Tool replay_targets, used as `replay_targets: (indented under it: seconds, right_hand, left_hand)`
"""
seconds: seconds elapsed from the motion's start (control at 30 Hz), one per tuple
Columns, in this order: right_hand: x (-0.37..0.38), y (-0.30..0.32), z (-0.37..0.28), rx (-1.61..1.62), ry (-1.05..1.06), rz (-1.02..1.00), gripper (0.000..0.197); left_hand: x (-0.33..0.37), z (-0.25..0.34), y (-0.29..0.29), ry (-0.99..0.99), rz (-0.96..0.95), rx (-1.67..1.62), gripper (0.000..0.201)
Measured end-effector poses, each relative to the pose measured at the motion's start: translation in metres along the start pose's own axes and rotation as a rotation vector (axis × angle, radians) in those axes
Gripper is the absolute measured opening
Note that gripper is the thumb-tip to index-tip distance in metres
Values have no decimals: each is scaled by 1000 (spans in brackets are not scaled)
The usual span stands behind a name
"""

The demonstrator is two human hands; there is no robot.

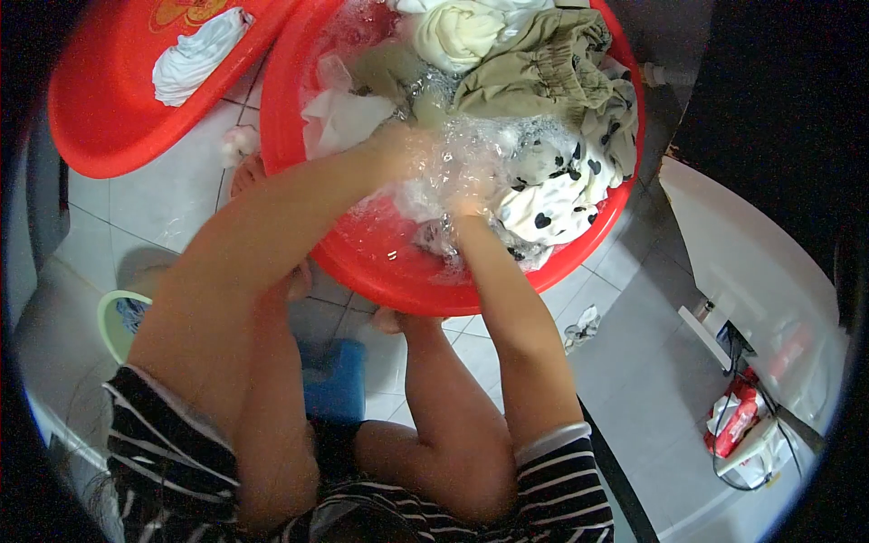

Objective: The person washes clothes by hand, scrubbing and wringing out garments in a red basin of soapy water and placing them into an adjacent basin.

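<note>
A person in a black-and-white striped top (561, 480) works both bare hands in splashing water inside a large round red washtub (425, 297) on a tiled floor (154, 204). The left hand (409, 152) dips into the froth near the tub's middle, close to a sheer white cloth (344, 118) at the left side. The right hand (472, 188) sits just beside it, near a white garment with black heart prints (554, 208) that lies partly wet along the tub's right side. Spray and blur cover the fingers of both hands; whether they are spread, closed or gripping fabric cannot be told. Farther up in the tub, a khaki garment with a gathered band (534, 72) rests beside a bunched cream cloth (455, 36), both rising above the water.

At upper left, a second red basin (118, 145) holds a twisted white cloth (201, 56), well apart from the hands. A pale green bucket (110, 330) with blue fabric inside stands by the left leg, and a blue plastic stool (335, 385) shows between the bent legs. At far right, a red-and-white package (744, 407) lies among dark cables.
</note>
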State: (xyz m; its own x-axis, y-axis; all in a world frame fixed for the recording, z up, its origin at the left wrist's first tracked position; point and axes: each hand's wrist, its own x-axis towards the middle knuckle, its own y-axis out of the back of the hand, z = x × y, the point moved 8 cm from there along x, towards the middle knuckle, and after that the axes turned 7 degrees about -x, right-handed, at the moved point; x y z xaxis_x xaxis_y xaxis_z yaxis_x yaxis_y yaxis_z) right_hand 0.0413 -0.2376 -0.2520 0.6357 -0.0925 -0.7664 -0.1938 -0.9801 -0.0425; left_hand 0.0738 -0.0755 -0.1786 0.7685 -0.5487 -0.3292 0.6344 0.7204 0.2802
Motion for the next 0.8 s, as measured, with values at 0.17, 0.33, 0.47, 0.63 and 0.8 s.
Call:
replay_targets:
  seconds: [0.17, 0.33, 0.47, 0.63, 0.8]
  right_hand:
    - [-56, -79, -45, -1672, 482, 28, 56]
    - [-136, -41, -132, -314, -139, -103, 59]
    - [-225, -42, -204, 26, 192, -212, 70]
    - [-279, -20, -229, -7, 441, -146, 67]
    - [-277, 22, -217, -81, 541, -211, 66]
  left_hand:
    - [-13, -24, -16, -287, 158, 480, 31]
    - [-3, 37, 15, -105, 175, 367, 35]
    - [-38, 44, 28, 183, -125, 85, 51]
    - [-46, 61, 35, -94, -104, -296, 63]
    - [-73, 90, 55, 70, -247, -1026, 49]
